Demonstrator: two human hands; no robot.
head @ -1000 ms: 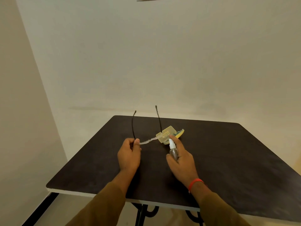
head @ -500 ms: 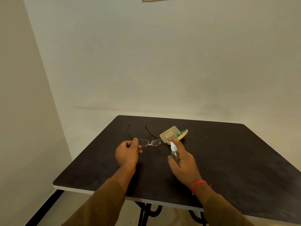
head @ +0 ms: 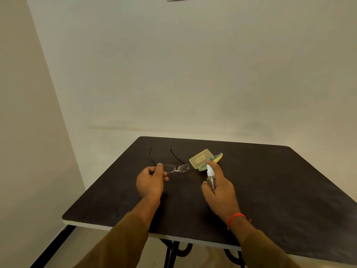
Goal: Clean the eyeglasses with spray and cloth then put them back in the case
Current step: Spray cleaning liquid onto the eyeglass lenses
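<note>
My left hand (head: 151,182) pinches the left end of rimless eyeglasses (head: 176,168) with thin black arms, held low over the dark table (head: 270,182), lenses towards me and arms pointing away. My right hand (head: 218,187) grips a small clear spray bottle (head: 210,177) with a white nozzle, my forefinger on top, the nozzle aimed left towards the lenses. Just beyond the bottle lies the open yellow case (head: 201,158), lid up, with a greenish-blue cloth (head: 217,157) partly showing behind it.
The table stands in a corner, with pale walls to the left and behind. Its near edge (head: 108,227) is white, and black metal legs show beneath. A red thread band circles my right wrist.
My left hand has tilted the eyeglasses down from arms pointing up to lying almost flat over the table. The right hand with the bottle has stayed near the case.
</note>
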